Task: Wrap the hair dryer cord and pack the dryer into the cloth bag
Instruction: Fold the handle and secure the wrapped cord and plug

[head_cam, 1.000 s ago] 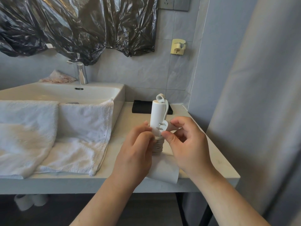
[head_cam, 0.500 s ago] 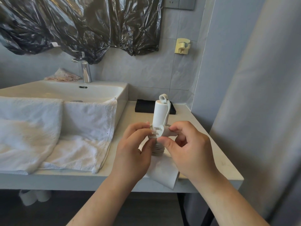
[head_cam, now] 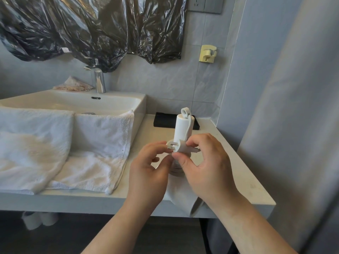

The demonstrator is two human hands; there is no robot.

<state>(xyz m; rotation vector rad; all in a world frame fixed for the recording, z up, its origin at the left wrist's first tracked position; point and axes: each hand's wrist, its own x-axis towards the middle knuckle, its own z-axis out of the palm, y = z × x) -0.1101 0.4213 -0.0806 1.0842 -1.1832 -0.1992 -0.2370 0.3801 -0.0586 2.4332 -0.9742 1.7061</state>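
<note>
A white hair dryer (head_cam: 182,128) stands with its handle upright on the counter (head_cam: 238,173), its barrel lying toward me over the front edge. White cord coils (head_cam: 176,168) wrap the base of the handle. The white plug (head_cam: 177,145), prongs pointing left, is pinched between the thumb and fingers of my right hand (head_cam: 205,165). My left hand (head_cam: 148,173) touches the plug and coils from the left, fingers curled around them. A black folded cloth item (head_cam: 165,121), possibly the bag, lies at the back of the counter behind the dryer.
A white sink (head_cam: 77,103) with a chrome tap (head_cam: 99,79) sits at left, white towels (head_cam: 60,149) draped over its front. Black plastic sheeting (head_cam: 91,26) hangs on the wall. A yellow wall holder (head_cam: 208,54) is at upper right; a grey curtain (head_cam: 297,125) hangs close on the right.
The plug has turned from facing me to lying sideways at the top of the coils, lower against the handle. Both hands shifted slightly up and right with it.
</note>
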